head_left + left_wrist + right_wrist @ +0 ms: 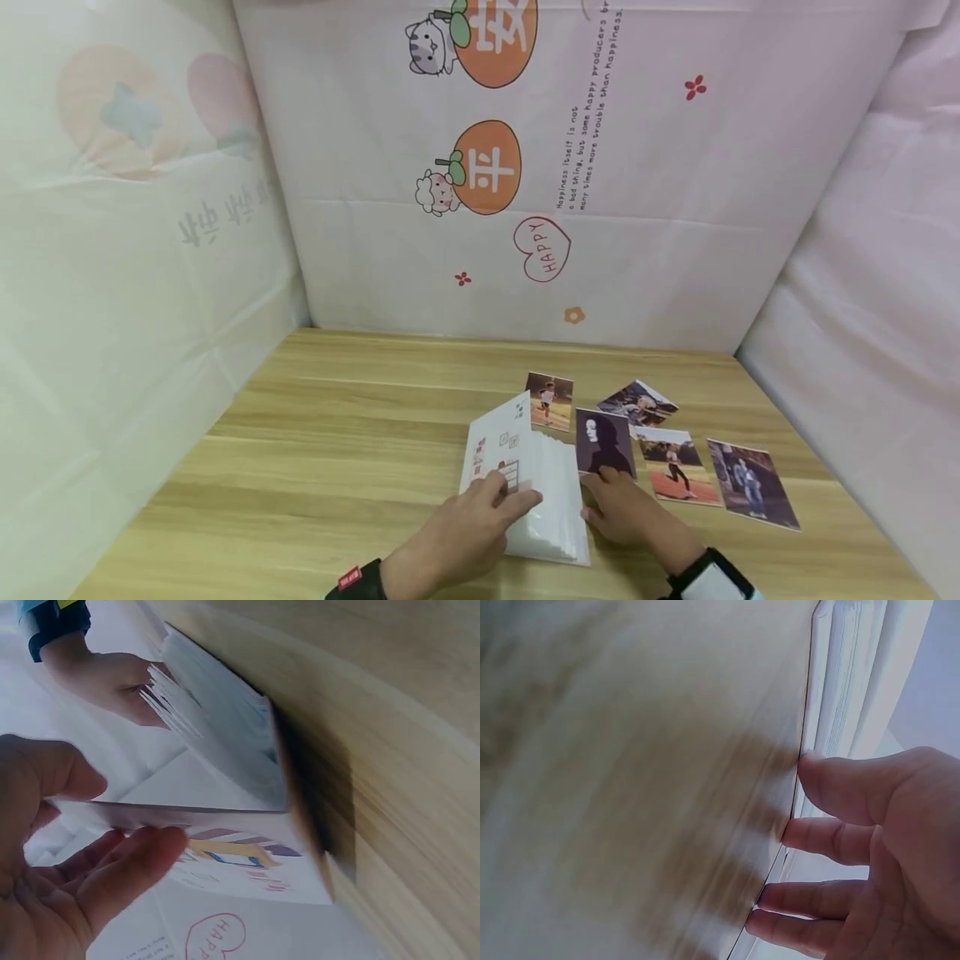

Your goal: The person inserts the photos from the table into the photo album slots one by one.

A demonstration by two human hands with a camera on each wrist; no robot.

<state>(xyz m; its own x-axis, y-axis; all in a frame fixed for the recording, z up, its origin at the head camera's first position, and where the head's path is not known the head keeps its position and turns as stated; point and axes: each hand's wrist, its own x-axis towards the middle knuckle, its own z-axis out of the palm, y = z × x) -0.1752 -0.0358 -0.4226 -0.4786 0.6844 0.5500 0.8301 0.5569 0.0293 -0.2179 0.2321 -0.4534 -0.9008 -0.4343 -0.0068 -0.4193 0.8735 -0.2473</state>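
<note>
Both hands are on the white photo album [534,483], sitting mid-worktop [315,450]. Left hand [465,525] pinches the printed cover, lifting it open; right hand [622,504] lies flat with straight fingers against the fanned plastic pages. Looks barely started to me: five loose photos [678,467] lie just right of the album, none visibly sleeved yet.

Both forearms leave the head view's near edge. The tabletop [630,787] is motion-blurred in both wrist views, and the album [540,492] hides part of the far photo [550,402].
</note>
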